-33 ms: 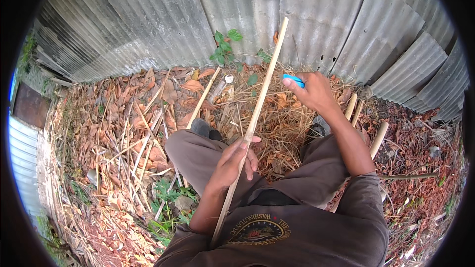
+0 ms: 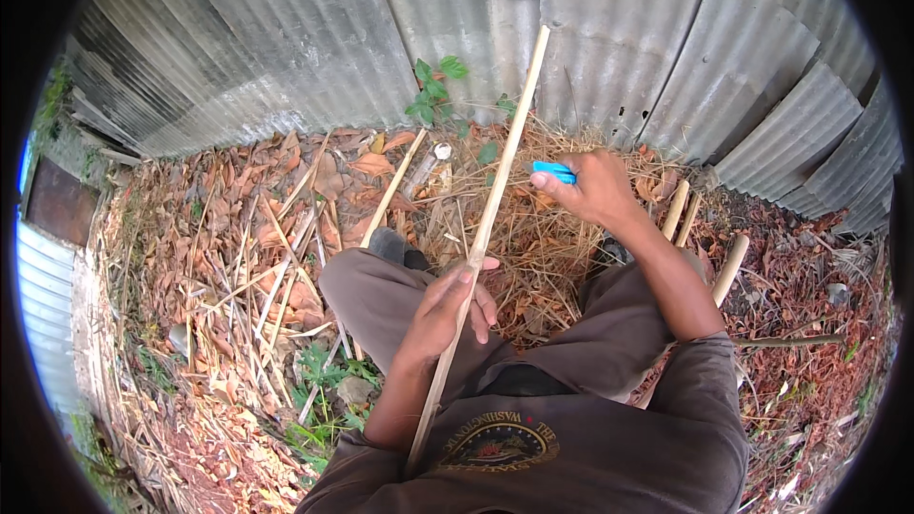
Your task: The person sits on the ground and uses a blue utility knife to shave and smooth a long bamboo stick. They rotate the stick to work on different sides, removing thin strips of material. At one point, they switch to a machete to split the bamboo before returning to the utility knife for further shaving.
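A long pale wooden stick slants up from beside my torso, across my lap, to in front of the metal wall. My left hand grips it around the middle, thumb pressed along it and the other fingers loosely curled beneath. To the right of the stick and apart from it, my right hand is closed around a small bright blue object. Only that object's blue end shows past my thumb; whether it has a blade I cannot make out. The stick's lower end rests against my dark shirt.
Corrugated metal sheets stand just ahead. Dry leaves and thin split sticks litter the ground at left. A pale stick leans by my left knee; thicker peeled sticks lie behind my right arm. A small green plant grows by the wall.
The stick's upper end has swung slightly to the left. My right hand, with the blue object, has shifted a little left and nearer to me. The left hand has barely moved.
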### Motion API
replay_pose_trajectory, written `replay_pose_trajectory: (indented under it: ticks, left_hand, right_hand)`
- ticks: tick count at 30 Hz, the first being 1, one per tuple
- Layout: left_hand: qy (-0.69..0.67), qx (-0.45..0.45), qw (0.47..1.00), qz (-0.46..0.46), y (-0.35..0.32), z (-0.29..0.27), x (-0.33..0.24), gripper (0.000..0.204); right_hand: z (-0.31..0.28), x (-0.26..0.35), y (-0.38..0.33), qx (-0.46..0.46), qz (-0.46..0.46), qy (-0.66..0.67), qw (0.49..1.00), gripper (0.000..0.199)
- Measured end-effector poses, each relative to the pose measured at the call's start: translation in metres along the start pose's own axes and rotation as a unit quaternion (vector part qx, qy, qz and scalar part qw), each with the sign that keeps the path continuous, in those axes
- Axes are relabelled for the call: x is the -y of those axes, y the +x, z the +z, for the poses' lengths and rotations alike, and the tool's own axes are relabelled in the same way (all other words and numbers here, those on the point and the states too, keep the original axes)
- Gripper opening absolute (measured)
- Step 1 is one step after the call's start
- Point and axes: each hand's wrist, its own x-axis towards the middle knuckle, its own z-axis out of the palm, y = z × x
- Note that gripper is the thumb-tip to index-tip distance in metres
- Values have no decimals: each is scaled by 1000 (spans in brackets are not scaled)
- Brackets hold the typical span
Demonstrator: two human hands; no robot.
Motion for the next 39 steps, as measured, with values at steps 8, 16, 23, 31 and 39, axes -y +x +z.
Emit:
replay_pose_trajectory:
  ticks: [8, 16, 23, 31, 39]
  left_hand:
    - [29, -59, 998, -12, 15, 3, -3, 44]
    - [189, -100, 976, 37, 18, 22, -12, 34]
    - [191, -77, 976, 75, 14, 26, -3, 35]
    - [216, -118, 966, 84, 4, 20, -3, 35]
    - [332, -119, 933, 75, -1, 25, -9, 34]
  right_hand:
    - [34, 23, -19, 63, -127, -21, 990, 65]
    - [38, 13, -8, -53, -189, -69, 978, 75]
    - [28, -30, 33, -108, -32, -58, 992, 72]
    - [39, 15, -1, -10, -106, -52, 993, 76]
    - [31, -26, 32, -87, -66, -68, 992, 75]
